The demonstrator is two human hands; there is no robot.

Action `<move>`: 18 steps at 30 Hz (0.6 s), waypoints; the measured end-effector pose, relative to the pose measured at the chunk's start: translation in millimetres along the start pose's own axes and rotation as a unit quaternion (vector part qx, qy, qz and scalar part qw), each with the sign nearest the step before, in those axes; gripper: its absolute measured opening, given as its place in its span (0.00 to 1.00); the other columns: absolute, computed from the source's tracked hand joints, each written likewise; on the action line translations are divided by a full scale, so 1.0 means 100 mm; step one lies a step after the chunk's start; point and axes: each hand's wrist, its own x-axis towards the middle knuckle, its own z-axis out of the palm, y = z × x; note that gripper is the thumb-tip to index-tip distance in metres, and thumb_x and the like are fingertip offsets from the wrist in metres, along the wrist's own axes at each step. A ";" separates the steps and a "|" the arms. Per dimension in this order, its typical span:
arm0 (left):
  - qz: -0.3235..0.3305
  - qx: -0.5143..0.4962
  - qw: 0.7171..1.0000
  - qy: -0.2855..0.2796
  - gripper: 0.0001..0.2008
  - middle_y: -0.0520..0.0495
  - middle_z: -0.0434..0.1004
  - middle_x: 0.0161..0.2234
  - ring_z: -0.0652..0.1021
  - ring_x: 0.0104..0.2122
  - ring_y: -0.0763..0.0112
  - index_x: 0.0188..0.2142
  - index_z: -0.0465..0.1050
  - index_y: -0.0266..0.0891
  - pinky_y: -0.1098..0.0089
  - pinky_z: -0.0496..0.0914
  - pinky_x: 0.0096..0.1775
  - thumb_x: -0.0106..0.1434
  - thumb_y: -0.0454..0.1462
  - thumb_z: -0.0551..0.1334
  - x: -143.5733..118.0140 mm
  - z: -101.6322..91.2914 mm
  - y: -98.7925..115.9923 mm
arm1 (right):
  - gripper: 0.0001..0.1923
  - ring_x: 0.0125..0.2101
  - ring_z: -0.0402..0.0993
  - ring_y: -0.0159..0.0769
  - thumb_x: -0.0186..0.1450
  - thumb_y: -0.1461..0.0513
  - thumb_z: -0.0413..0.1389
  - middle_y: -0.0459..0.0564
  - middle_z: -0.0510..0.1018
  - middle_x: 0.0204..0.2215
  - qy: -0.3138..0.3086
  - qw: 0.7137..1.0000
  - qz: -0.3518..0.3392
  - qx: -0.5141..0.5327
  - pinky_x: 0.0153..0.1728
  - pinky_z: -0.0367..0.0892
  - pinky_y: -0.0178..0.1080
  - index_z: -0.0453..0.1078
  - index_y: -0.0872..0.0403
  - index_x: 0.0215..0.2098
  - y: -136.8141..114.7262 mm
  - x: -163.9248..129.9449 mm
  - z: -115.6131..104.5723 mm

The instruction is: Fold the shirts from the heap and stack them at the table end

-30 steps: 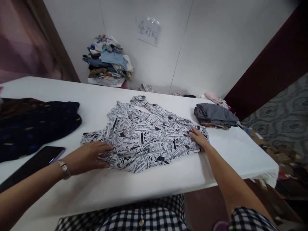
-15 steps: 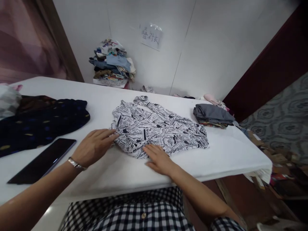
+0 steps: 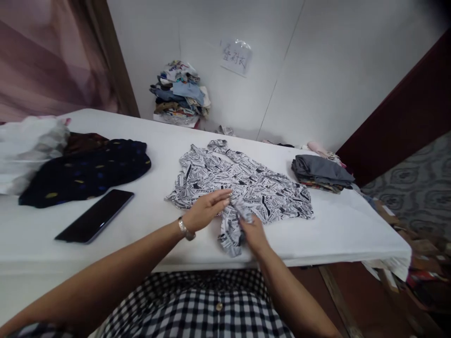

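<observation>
A white shirt (image 3: 243, 180) with black newspaper print lies spread on the white table in front of me. Its near sleeve (image 3: 230, 232) is pulled toward me and hangs in folds close to the table's front edge. My right hand (image 3: 254, 234) is closed around this sleeve, with some cloth rising from between its fingers. My left hand (image 3: 207, 210) lies over the shirt's near edge, fingers stretched out, the tips touching the sleeve's upper part. The far sleeve (image 3: 218, 145) is laid along the shirt's back side.
A black phone or tablet (image 3: 97, 216) lies at left, beside dark blue patterned cloth (image 3: 91, 171) and white garments (image 3: 28, 145). Folded grey clothes (image 3: 322, 170) sit at right. Behind the white table (image 3: 165, 251) stands a tall clothes pile (image 3: 181, 94).
My right hand has taken hold of the near sleeve and drawn it toward me. My left hand has moved right, from the shirt's left end to the sleeve. The view has shifted left.
</observation>
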 end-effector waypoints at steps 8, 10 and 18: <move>0.000 0.357 0.933 0.051 0.25 0.38 0.70 0.56 0.69 0.57 0.54 0.50 0.72 0.38 0.53 0.62 0.58 0.62 0.50 0.52 0.07 -0.60 -0.69 | 0.37 0.50 0.72 0.47 0.62 0.40 0.36 0.55 0.79 0.45 0.137 0.989 -0.006 0.062 0.53 0.64 0.52 0.69 0.51 0.55 -0.28 -0.05 -1.05; -0.056 0.395 0.916 0.040 0.27 0.37 0.71 0.55 0.71 0.55 0.51 0.50 0.72 0.37 0.53 0.64 0.56 0.62 0.52 0.50 0.00 -0.71 -0.88 | 0.43 0.51 0.72 0.48 0.62 0.39 0.28 0.56 0.78 0.47 0.148 0.989 -0.011 -0.013 0.53 0.64 0.52 0.66 0.51 0.58 -0.19 -0.13 -1.19; -0.018 0.406 0.913 -0.024 0.30 0.38 0.67 0.59 0.67 0.58 0.54 0.56 0.68 0.39 0.57 0.61 0.59 0.59 0.52 0.55 -0.20 -0.66 -1.05 | 0.43 0.50 0.73 0.45 0.63 0.43 0.23 0.56 0.79 0.46 0.166 0.986 -0.003 -0.032 0.55 0.62 0.50 0.64 0.50 0.61 -0.14 -0.21 -1.09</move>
